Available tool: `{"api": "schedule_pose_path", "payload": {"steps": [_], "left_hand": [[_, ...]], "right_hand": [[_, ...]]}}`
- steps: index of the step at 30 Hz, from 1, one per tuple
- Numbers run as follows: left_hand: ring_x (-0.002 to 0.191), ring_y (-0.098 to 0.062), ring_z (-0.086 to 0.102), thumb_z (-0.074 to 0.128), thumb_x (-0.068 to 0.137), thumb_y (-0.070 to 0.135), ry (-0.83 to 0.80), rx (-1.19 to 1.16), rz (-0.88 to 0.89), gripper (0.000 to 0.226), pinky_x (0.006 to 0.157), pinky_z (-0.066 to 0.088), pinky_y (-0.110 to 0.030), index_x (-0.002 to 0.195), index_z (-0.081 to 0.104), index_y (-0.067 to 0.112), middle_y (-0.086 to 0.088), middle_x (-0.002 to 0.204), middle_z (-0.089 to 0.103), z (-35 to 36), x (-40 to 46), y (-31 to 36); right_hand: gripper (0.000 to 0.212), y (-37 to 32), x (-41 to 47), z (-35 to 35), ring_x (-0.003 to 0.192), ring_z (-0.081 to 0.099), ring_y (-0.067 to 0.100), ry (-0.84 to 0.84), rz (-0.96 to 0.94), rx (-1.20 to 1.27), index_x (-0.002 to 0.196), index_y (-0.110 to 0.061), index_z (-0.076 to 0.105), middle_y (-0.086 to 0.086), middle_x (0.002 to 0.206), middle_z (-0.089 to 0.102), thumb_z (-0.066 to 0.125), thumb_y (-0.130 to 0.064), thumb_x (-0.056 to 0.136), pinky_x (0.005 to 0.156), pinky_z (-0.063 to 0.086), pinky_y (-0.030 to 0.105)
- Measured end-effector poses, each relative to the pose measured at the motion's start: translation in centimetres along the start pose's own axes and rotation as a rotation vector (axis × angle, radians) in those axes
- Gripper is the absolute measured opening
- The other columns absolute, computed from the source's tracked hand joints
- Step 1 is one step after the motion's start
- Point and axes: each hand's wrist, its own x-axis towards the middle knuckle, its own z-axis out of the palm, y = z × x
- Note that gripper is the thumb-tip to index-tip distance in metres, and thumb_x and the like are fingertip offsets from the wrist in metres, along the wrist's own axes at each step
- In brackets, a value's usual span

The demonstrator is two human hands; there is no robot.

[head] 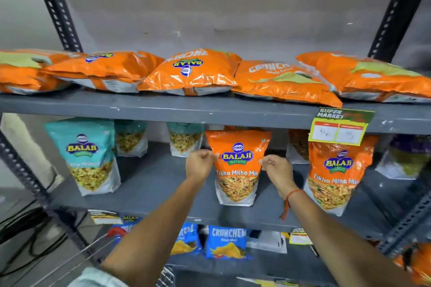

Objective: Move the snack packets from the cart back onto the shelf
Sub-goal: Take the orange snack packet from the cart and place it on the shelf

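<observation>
An orange Tikha Mitha Mix packet (236,168) stands upright on the grey middle shelf (149,184). My left hand (200,163) pinches its left edge and my right hand (277,169) pinches its right edge. A second orange packet (335,175) stands to the right. A teal packet (89,156) stands at the left, with two more teal packets (184,138) further back. The wire cart (93,254) shows at the bottom left, its contents hidden.
Several large orange bags (191,72) lie flat on the upper shelf. A yellow price tag (338,127) hangs from that shelf's edge. Blue Crunchem packets (226,242) stand on the lower shelf. Slotted black posts (56,4) frame the rack. Black cables lie on the floor at left.
</observation>
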Motion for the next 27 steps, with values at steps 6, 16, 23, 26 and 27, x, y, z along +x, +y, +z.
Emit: {"api": "schedule_pose_path", "payload": {"steps": [6, 16, 23, 26, 27], "left_hand": [[0.089, -0.025, 0.071, 0.070, 0.082, 0.034, -0.038, -0.013, 0.012, 0.027, 0.086, 0.058, -0.040, 0.089, 0.075, 0.008, -0.013, 0.096, 0.077, 1.3, 0.8, -0.5], [0.089, -0.023, 0.072, 0.076, 0.072, 0.030, 0.190, -0.195, -0.029, 0.007, 0.089, 0.054, -0.037, 0.077, 0.072, 0.026, -0.004, 0.084, 0.075, -6.6, -1.6, -0.2], [0.061, -0.004, 0.062, 0.078, 0.072, 0.030, 0.435, -0.322, 0.018, 0.037, 0.068, 0.052, -0.029, 0.102, 0.068, 0.010, -0.009, 0.082, 0.070, -23.5, -8.9, -2.3], [0.055, 0.010, 0.058, 0.075, 0.078, 0.011, 0.593, -0.297, 0.030, 0.024, 0.064, 0.051, -0.011, 0.100, 0.067, 0.006, -0.006, 0.079, 0.068, -31.9, -13.2, -4.5], [0.061, 0.007, 0.061, 0.077, 0.077, 0.013, 0.648, -0.288, 0.014, 0.025, 0.068, 0.052, -0.014, 0.099, 0.068, 0.006, -0.007, 0.081, 0.069, -34.6, -14.8, -5.8]], "right_hand": [[0.009, 1.2, 0.8, 0.0, 0.089, 0.065, 0.020, -0.044, 0.063, 0.113, 0.088, -0.014, 0.064, 0.004, 0.092, 0.069, 0.059, -0.022, 0.089, 0.077, 0.050, 0.031], [0.025, -5.2, -3.0, 4.9, 0.073, 0.061, 0.019, 0.209, -0.158, 0.299, 0.095, -0.020, 0.058, 0.004, 0.082, 0.064, 0.073, -0.023, 0.074, 0.070, 0.051, 0.032], [0.039, -15.3, -12.2, 16.9, 0.085, 0.061, 0.011, -0.355, -0.234, 0.495, 0.116, -0.015, 0.058, 0.006, 0.097, 0.067, 0.070, -0.019, 0.079, 0.074, 0.046, 0.016], [0.039, -18.7, -18.6, 22.3, 0.080, 0.059, 0.006, -0.550, -0.250, 0.480, 0.118, -0.014, 0.056, 0.009, 0.099, 0.066, 0.068, -0.020, 0.081, 0.069, 0.045, 0.013], [0.038, -19.3, -20.7, 24.2, 0.078, 0.059, 0.006, -0.620, -0.251, 0.478, 0.117, -0.012, 0.056, 0.009, 0.096, 0.065, 0.067, -0.017, 0.082, 0.065, 0.045, 0.010]]}}
